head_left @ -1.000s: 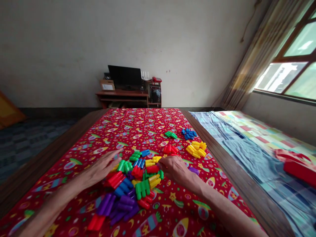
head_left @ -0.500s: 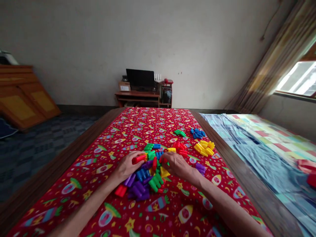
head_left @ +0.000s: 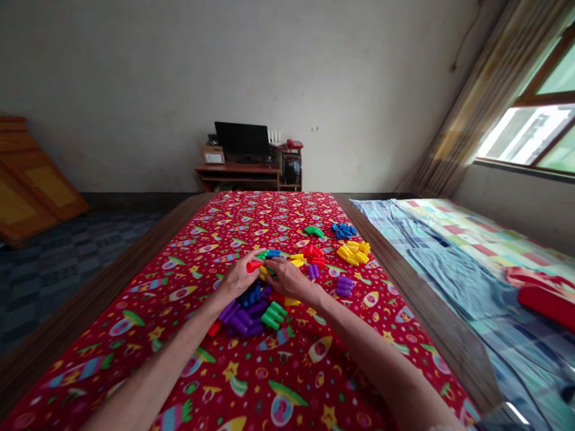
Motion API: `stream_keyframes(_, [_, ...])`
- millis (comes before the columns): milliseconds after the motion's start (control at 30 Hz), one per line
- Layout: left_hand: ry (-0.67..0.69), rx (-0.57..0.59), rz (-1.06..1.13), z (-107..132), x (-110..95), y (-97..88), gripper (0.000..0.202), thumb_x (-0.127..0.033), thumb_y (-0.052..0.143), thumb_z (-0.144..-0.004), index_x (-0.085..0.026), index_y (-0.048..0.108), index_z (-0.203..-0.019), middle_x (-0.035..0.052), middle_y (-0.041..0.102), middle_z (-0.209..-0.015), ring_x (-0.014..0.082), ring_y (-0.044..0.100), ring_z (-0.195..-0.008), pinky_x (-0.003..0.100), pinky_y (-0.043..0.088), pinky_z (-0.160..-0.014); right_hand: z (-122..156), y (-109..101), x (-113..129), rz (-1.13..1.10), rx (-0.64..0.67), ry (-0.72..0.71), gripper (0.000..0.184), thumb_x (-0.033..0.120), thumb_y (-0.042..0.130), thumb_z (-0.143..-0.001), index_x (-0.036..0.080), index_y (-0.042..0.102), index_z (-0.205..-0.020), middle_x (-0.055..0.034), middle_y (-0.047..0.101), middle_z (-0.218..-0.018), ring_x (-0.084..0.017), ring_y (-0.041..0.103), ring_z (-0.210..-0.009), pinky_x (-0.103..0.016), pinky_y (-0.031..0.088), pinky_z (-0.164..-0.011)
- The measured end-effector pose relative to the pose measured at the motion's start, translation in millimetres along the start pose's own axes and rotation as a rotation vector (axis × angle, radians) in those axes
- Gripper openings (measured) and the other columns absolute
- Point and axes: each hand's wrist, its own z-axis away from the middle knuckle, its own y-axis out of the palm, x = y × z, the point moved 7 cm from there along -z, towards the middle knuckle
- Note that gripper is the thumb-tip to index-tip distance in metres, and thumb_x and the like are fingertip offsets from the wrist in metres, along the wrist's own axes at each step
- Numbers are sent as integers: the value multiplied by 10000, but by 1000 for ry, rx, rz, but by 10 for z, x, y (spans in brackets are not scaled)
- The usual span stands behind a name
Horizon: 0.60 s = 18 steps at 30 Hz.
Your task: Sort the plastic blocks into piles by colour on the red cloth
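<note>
Left hand: the person's left hand (head_left: 240, 278) pinches a red block (head_left: 253, 267).
Right hand: right hand (head_left: 290, 280) curls just beside it; grip cannot be told.
Mixed heap: mixed blocks (head_left: 245, 317) lie beneath and nearer than both hands.
Carton label: white label (head_left: 216, 158), too small to read.
Right edge: wooden border (head_left: 420, 299), near yellow blocks (head_left: 354, 253).
Room leftward: patterned cloth (head_left: 173, 292) stretches widely.

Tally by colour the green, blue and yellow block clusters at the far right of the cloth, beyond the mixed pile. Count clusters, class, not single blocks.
Green cluster: 1
Blue cluster: 1
Yellow cluster: 1
Total: 3
</note>
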Motion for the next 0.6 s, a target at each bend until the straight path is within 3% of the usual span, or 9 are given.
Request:
stream_keyframes(167, [21, 14, 23, 81, 7, -41, 634, -299, 515, -734, -132, 478, -1345, 106, 691, -1037, 225, 680, -928, 353, 562, -811, 25, 50, -36, 58, -39, 80, 163, 270, 575, -888, 154, 615, -996, -119, 648, -993, -221, 631, -939, -324, 481, -839])
stream_keyframes(300, [38, 10, 15, 162, -40, -83, 681, -459, 574, -756, -147, 462, -1351, 126, 662, -1153, 265, 645, -1061, 421, 530, -924, 141, -38, -5, 98, -208, 72, 178, 242, 540, -897, 160, 590, -1047, -151, 619, -1092, -253, 575, -1080, -406, 462, -941])
stream_keyframes(433, [80, -4, -199, 364, -73, -139, 730, -584, 566, -768, -172, 464, -1362, 153, 526, -1390, 325, 471, -1304, 499, 369, -1095, 270, -119, 16, 111, -312, 62, 205, 214, 508, -899, 143, 566, -1082, -183, 592, -1146, -274, 531, -1149, -447, 449, -971])
stream_keyframes(600, [59, 80, -415, 689, 3, -12, 829, -672, 614, -692, -180, 502, -1350, 168, 437, -1463, 399, 374, -1363, 559, 327, -1105, 346, -190, 118, 95, -331, -2, 227, 245, 464, -936, 136, 526, -1125, -177, 600, -1126, -244, 540, -1137, -395, 446, -961])
